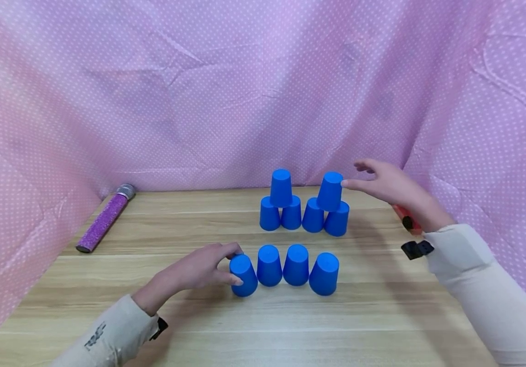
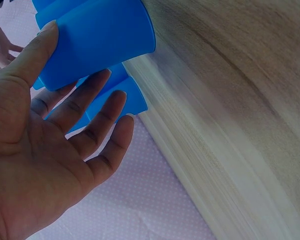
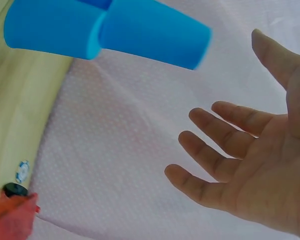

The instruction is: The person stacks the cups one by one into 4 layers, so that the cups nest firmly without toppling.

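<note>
Upside-down blue plastic cups stand on the table in two groups. At the left end of the front row, my left hand [image 1: 198,268] holds a cup [image 1: 243,268] between thumb and fingers. The left wrist view shows the thumb on the side of this cup [image 2: 102,40], with the fingers along its other side. Farther back are two small stacks, each one cup on top of two. Beside the upper cup [image 1: 330,192] of the right stack, my right hand [image 1: 391,186] is spread. A gap separates that hand [image 3: 254,155] from the cup [image 3: 154,32] in the right wrist view.
The left stack's upper cup [image 1: 281,187] stands near the back edge. Other front-row cups, such as the right end one [image 1: 324,274], stand close together. A purple glittery microphone [image 1: 106,219] lies at left. A red object [image 1: 405,219] is partly behind the right forearm. Pink dotted cloth [image 1: 244,92] surrounds the table.
</note>
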